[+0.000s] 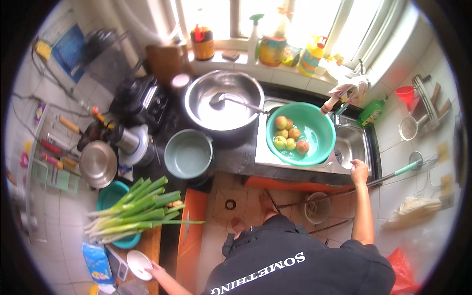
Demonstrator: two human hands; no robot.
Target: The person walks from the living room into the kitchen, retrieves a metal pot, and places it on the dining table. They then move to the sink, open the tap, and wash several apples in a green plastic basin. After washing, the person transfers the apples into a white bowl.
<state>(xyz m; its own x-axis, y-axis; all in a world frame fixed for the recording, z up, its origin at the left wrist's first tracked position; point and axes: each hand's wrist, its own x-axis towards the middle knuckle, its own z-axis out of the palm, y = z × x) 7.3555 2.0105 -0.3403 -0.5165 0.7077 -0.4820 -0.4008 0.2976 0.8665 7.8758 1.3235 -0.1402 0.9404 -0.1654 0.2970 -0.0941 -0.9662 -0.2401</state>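
Low on the left, my left hand grips the rim of a small white plate beside a kitchen scale. Above the plate, a bundle of green onions lies over a teal basin. On the right, my right hand is raised near the front edge of the steel sink, fingers curled; whether it holds something small cannot be seen. A green plastic basin with several round reddish-green fruits sits over the sink, left of the faucet.
A large steel bowl with a ladle and a grey-green pot stand on the dark counter. Bottles line the windowsill. A long pole slants behind my right forearm; a bin stands on the floor.
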